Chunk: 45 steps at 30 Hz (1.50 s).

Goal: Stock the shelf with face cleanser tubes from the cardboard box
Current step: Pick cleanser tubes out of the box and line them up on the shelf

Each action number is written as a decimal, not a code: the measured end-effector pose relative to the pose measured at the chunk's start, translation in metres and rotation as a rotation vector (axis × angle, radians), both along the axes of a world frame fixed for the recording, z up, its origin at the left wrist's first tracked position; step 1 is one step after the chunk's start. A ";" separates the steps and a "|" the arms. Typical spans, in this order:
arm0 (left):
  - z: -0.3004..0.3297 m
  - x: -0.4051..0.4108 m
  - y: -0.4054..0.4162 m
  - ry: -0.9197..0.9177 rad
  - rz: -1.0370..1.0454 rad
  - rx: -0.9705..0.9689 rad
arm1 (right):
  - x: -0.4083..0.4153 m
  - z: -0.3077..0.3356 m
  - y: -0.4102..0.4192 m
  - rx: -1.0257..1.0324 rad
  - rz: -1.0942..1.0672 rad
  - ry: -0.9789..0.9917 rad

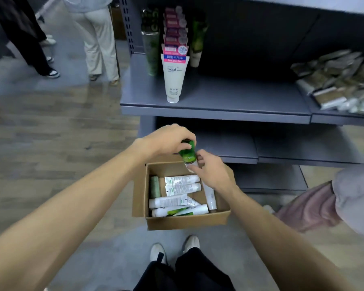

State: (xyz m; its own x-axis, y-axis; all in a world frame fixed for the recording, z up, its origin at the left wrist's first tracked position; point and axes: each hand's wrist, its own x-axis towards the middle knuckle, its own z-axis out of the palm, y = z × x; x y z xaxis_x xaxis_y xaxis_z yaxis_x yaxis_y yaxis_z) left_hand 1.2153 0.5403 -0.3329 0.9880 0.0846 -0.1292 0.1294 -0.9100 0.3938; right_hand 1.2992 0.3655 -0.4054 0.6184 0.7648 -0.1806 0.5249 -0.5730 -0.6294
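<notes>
Holding green tube (187,153) above box (187,222): left hand (166,139) grips top, right hand (213,173) pinches lower end. Shelf (229,95) has few tubes; several remain in box, stocking seems early.

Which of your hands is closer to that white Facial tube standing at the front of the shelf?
Left. The left hand is almost straight below the white Facial tube; the right hand is lower, off to the right.

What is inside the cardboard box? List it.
Inside the cardboard box lie several white tubes, mostly on their sides, and a pale green tube at the left. The right hand covers the far right corner.
</notes>
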 end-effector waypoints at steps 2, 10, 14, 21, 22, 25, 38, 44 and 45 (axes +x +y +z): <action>0.009 0.001 -0.001 -0.055 0.003 -0.016 | 0.000 0.009 0.000 0.027 0.000 -0.022; 0.029 0.010 -0.004 -0.422 0.346 -0.574 | 0.009 0.040 -0.001 0.272 -0.125 0.052; 0.027 0.017 -0.014 -0.515 0.449 -0.783 | 0.023 0.051 0.008 0.342 -0.139 0.071; 0.044 0.053 -0.015 -0.633 0.530 -0.752 | 0.064 0.064 0.028 0.388 -0.108 0.065; 0.049 0.059 -0.014 -0.643 0.528 -0.728 | 0.072 0.067 0.031 0.388 -0.105 0.061; 0.060 0.081 -0.011 -0.663 0.558 -0.693 | 0.099 0.079 0.039 0.407 -0.099 0.047; 0.044 0.166 0.014 -0.702 0.766 -0.696 | 0.198 0.055 0.096 0.347 -0.041 -0.017; 0.036 0.186 0.030 -0.781 0.902 -0.707 | 0.220 0.043 0.125 0.347 -0.012 -0.007; 0.035 0.190 0.032 -0.793 0.921 -0.693 | 0.224 0.042 0.131 0.341 -0.010 -0.012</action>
